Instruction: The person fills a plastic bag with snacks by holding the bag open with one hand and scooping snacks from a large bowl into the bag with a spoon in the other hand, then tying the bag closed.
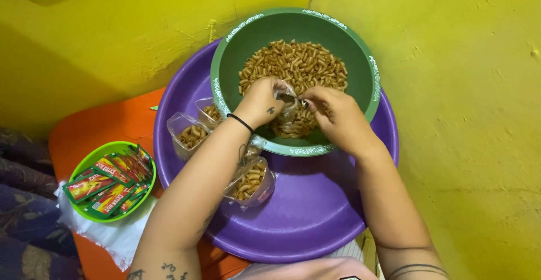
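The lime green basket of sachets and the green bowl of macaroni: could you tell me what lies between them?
In the head view, two small clear bags of macaroni stand between the lime green basket and the green bowl, inside the purple basin.

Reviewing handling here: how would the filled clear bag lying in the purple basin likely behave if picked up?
The filled clear bag looks like thin film, so it would probably sag around its short pasta tubes rather than hold shape. Its top seems open, so tilting it might spill pieces into the purple basin. It likely feels light.
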